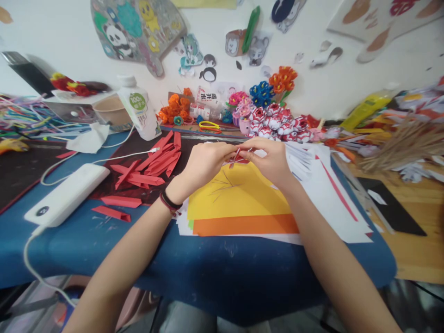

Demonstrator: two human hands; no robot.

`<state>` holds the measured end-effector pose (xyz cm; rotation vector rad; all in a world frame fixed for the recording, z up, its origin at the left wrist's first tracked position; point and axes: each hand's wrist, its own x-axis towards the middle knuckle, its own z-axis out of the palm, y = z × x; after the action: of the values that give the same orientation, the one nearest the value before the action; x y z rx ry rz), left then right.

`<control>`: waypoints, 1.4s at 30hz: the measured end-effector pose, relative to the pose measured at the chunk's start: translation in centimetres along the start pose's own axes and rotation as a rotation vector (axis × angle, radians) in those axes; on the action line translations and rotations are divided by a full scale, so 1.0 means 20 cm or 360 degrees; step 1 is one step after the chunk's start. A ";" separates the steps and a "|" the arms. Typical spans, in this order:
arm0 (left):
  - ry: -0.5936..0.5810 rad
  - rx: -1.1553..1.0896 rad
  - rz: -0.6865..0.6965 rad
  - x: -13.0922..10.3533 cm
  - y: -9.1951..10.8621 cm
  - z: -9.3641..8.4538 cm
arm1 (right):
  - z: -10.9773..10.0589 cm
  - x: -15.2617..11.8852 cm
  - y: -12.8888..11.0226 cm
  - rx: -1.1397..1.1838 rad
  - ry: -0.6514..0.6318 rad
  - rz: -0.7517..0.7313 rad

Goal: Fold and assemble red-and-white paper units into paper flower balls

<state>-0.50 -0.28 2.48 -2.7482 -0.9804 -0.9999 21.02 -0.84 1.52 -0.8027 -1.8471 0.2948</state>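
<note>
Both hands meet over a stack of coloured paper, pinching a small red and white folded paper piece (238, 156) between the fingertips. My left hand (208, 161) grips it from the left, fingers closed. From the other side, my right hand (268, 159) holds it between thumb and fingers. Much of the piece is hidden by the fingers. Beneath lie a yellow sheet (243, 196) and an orange sheet (243, 225), with a few thin dark stems (225, 182) on the yellow. Left of my hands is a pile of folded red paper strips (156, 162).
A white power bank (67, 194) with cables lies at left, near a white bottle (138, 108). Red-and-white paper flowers (274, 121) and blue flowers (262, 95) stand at the back. White sheets (329, 199) lie right; beyond them are brown sticks (398, 143).
</note>
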 end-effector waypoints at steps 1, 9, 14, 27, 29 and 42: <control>0.0003 -0.0007 0.0000 0.00 0.00 0.00 | 0.00 0.00 0.00 -0.0003 -0.0001 0.0004; 0.0006 0.0086 -0.0005 0.00 0.02 -0.01 | 0.00 0.00 -0.01 -0.0020 -0.0025 0.0033; 0.0017 0.0062 -0.0015 0.00 0.02 -0.01 | 0.00 0.00 -0.02 -0.0013 -0.0020 0.0025; 0.0032 0.0252 -0.0317 0.01 0.12 -0.02 | 0.02 0.00 -0.04 -0.0085 -0.0021 -0.0014; 0.0040 0.0273 -0.0351 0.01 0.14 -0.01 | 0.02 0.00 -0.05 -0.0104 -0.0001 -0.0046; 0.0253 -0.0121 -0.0373 0.02 0.11 0.01 | 0.01 0.01 -0.05 -0.0232 0.0043 -0.0098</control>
<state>1.09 -1.79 2.81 -2.6044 -1.2837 -1.2920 20.53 -1.41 2.05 -0.8431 -1.8801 0.1102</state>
